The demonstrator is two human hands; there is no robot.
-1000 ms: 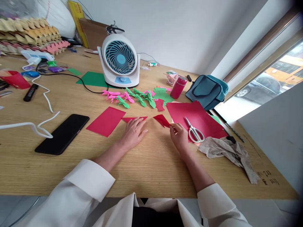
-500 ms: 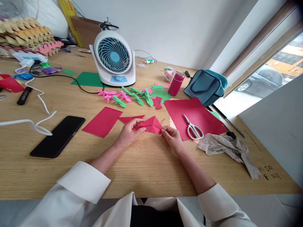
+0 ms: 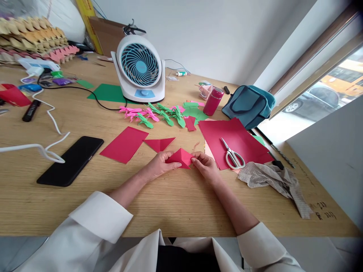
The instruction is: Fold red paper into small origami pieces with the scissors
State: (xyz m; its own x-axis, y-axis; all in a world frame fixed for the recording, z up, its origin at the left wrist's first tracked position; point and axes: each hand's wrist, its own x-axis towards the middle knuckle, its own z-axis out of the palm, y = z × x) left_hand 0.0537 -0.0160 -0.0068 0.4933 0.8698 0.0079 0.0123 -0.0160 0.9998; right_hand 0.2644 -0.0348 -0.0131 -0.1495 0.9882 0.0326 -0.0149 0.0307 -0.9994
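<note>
A folded red paper [image 3: 181, 157] with a raised peak is held between my hands above the wooden table. My left hand [image 3: 164, 165] pinches its left side, thumb in front. At its right corner, the thumb and fingers of my right hand [image 3: 204, 165] are closed on it. Just behind my left hand lies a red paper triangle [image 3: 160, 144], and a red rectangular sheet [image 3: 124, 145] is to its left. White-handled scissors [image 3: 233, 155] rest on larger red sheets [image 3: 249, 145] to the right of my right hand.
Behind the hands are several pink and green folded paper pieces [image 3: 163, 113] and a white fan [image 3: 140, 68]. A black phone [image 3: 70, 160] lies left. Toward the right stand a red bottle [image 3: 213, 102] and a teal bag [image 3: 249, 105], with a crumpled cloth [image 3: 269, 177] nearer.
Both hands have come a little nearer with the folded red paper, and its shape has narrowed into a peak. More of the red triangle behind my left hand now shows.
</note>
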